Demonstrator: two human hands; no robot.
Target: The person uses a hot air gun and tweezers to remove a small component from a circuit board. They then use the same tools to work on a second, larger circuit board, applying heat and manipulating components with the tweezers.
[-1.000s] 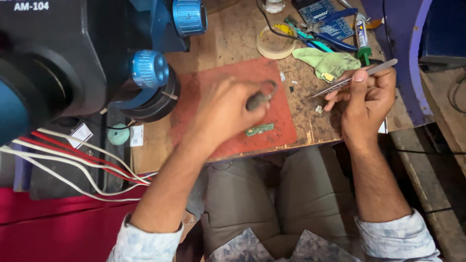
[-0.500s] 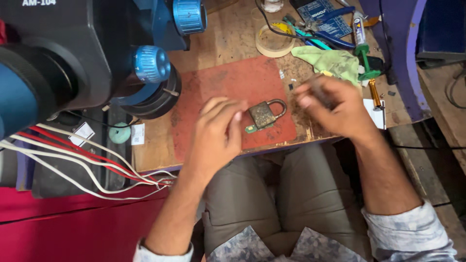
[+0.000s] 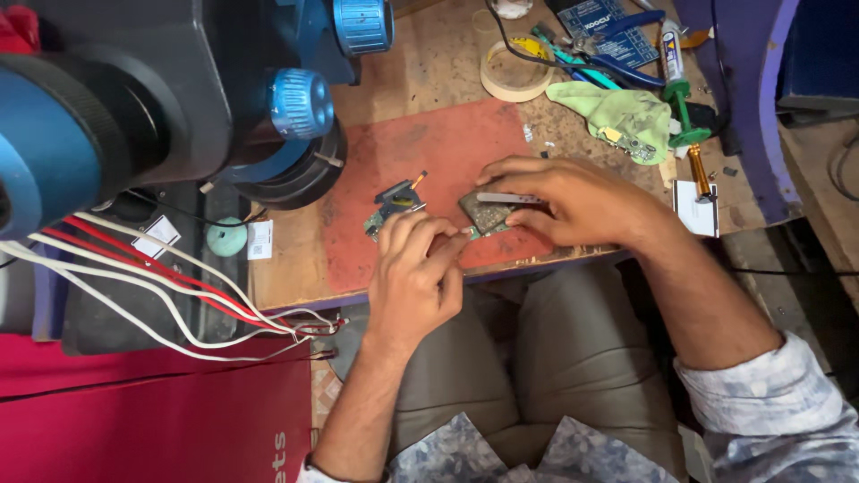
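Note:
A small green circuit board (image 3: 486, 215) lies on the red work mat (image 3: 429, 152) near the bench's front edge. My right hand (image 3: 582, 201) rests over it and holds metal tweezers (image 3: 503, 198) flat across the board. My left hand (image 3: 416, 268) pinches the board's left end with fingertips, next to a small black part with an orange flex strip (image 3: 398, 194). The board is partly hidden by both hands.
A large black and blue microscope (image 3: 170, 98) overhangs the left. Red and white wires (image 3: 161, 291) run beside it. A green cloth (image 3: 631, 112), tape roll (image 3: 516, 72), pliers and a screwdriver (image 3: 682, 89) crowd the back right. A white card (image 3: 696, 207) sits at the right.
My right hand came down from the right with the tweezers onto the board. My left hand slid back toward the mat's front edge, and the board shifted from mid-mat toward the edge.

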